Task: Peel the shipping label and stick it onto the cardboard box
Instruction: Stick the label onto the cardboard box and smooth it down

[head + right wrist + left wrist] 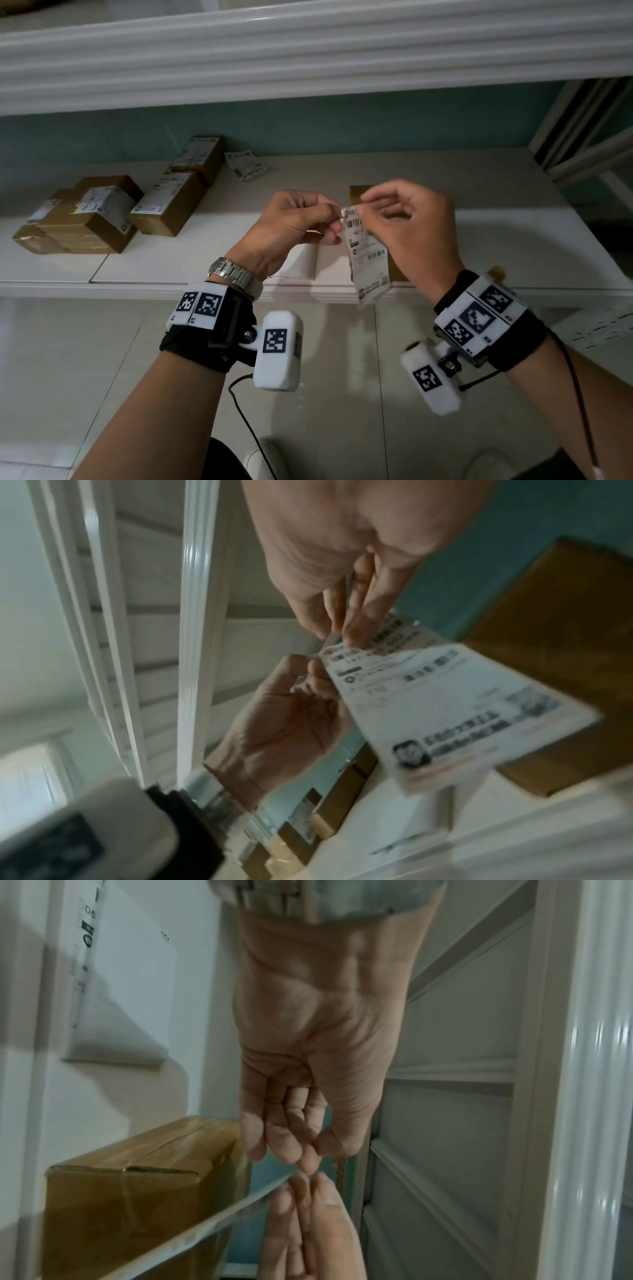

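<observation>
A white shipping label (369,260) with barcodes hangs upright in front of me, held by its top edge. My left hand (337,215) pinches the top left corner between thumb and forefinger. My right hand (359,209) pinches the top edge right beside it, the fingertips of both hands almost touching. The right wrist view shows the printed face of the label (445,710) below my right hand (337,633). A plain brown cardboard box (357,194) lies on the white counter behind the label, mostly hidden by my hands; in the left wrist view the box (137,1191) sits just beyond the label.
Several brown boxes bearing labels (102,212) are grouped on the left of the white counter (205,260). A small stack of labels (246,165) lies at the back by the teal wall. A thick white moulding (308,51) overhangs the counter. Loose sheets (599,325) lie low on the right.
</observation>
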